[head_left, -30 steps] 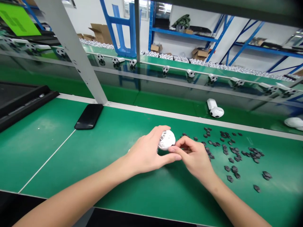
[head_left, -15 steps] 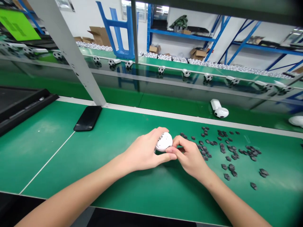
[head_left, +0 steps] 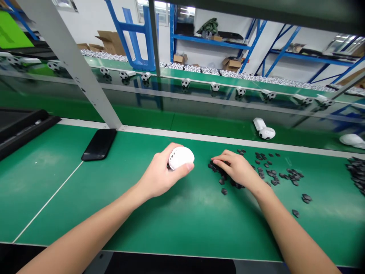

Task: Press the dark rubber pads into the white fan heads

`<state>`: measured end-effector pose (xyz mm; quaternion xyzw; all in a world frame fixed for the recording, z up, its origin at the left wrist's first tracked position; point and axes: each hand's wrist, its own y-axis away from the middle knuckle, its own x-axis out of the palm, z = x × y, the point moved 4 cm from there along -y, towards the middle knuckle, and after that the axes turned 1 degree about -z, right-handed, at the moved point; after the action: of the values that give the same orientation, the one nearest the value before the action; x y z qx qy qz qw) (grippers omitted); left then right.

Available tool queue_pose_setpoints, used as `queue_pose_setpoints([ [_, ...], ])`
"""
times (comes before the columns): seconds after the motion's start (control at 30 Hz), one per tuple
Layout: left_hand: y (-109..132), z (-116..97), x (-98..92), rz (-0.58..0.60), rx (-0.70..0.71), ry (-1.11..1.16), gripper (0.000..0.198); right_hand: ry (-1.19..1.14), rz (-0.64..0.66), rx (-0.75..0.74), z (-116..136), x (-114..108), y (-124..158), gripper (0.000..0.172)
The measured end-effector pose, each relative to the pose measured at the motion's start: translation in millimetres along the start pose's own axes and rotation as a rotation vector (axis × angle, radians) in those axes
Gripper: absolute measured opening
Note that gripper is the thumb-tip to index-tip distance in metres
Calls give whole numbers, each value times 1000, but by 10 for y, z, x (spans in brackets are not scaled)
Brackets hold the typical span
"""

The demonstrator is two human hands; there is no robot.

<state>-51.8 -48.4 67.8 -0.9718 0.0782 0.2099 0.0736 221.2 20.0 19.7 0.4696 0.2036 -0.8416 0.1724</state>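
My left hand (head_left: pixel 161 173) is wrapped around a white rounded plastic shell (head_left: pixel 181 156), held above the green bench with its smooth side up. Slots show along the shell's left edge; its underside is hidden. Further right, my right hand (head_left: pixel 235 167) is low over the bench, thumb and fingertips pinched together on a black pentagonal piece (head_left: pixel 212 166) at the left end of a cluster. The fingers partly cover that piece. More small black pieces (head_left: pixel 224 191) lie under and around this hand.
A black phone (head_left: pixel 99 144) lies on the bench (head_left: pixel 159 228) at left, near a grey post (head_left: pixel 85 83). Beyond the white rail, a conveyor (head_left: pixel 199 125) carries a white football-patterned item (head_left: pixel 265 131). A dark pile of pieces (head_left: pixel 357 173) sits at far right.
My hands have parted. The left has drawn the white shell a little left; the right has left the shell and reached down to the black pieces. The view has shifted slightly.
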Motion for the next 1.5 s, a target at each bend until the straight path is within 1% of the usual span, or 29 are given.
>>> queue_pose_setpoints([
  [0.07, -7, 42, -4, -100, 105, 117, 53, 40, 45, -14, 31, 60, 8, 29],
  [0.13, -21, 68, 12, -137, 234, 184, 66, 99, 70, -32, 68, 96, 9, 27],
  [0.2, -40, 78, 19, -148, 339, 100, 73, 141, 64, -56, 112, 109, -4, 25],
  [0.27, -56, 85, -2, -182, 370, -91, 74, 129, 25, -70, 161, 104, -26, 27],
  [0.3, -62, 95, -19, -198, 342, -174, 74, 99, -2, -63, 187, 98, -35, 29],
  [0.37, -62, 131, -44, -185, 211, -246, 77, -18, -51, -7, 236, 89, -35, 31],
  [0.43, -35, 165, -25, -117, 80, -209, 78, -209, -71, 64, 304, 89, 0, 30],
  [0.47, -16, 172, 4, -80, 53, -181, 78, -317, -75, 86, 355, 88, 32, 29],
  [0.57, 30, 189, 128, -21, 73, -153, 75, -575, -99, 73, 559, 48, 154, 25],
  [0.63, 40, 227, 230, 4, 100, -160, 72, -631, -94, 49, 688, 12, 226, 21],
  [0.73, 44, 281, 360, 29, 151, -143, 69, -603, -77, 37, 794, -11, 276, 14],
  [0.83, 52, 306, 423, 36, 165, -135, 69, -630, -87, 75, 791, 11, 273, 13],
  [0.93, 61, 298, 437, 42, 167, -148, 71, -651, -76, 103, 779, 41, 270, 12],
  [1.1, 57, 296, 432, 45, 142, -144, 70, -575, -29, 111, 798, 39, 282, 12],
  [1.23, 55, 280, 424, 51, 151, -152, 70, -498, -58, 94, 807, 63, 278, 14],
  [1.3, 62, 258, 421, 75, 141, -159, 77, -451, -105, 56, 832, 84, 274, 13],
  [1.37, 72, 236, 419, 105, 97, -154, 91, -418, -153, 25, 869, 106, 271, 12],
  [1.43, 80, 214, 420, 122, 41, -143, 104, -407, -189, 33, 899, 124, 265, 15],
  [1.5, 83, 190, 422, 117, 7, -135, 105, -408, -206, 58, 920, 132, 258, 20],
])
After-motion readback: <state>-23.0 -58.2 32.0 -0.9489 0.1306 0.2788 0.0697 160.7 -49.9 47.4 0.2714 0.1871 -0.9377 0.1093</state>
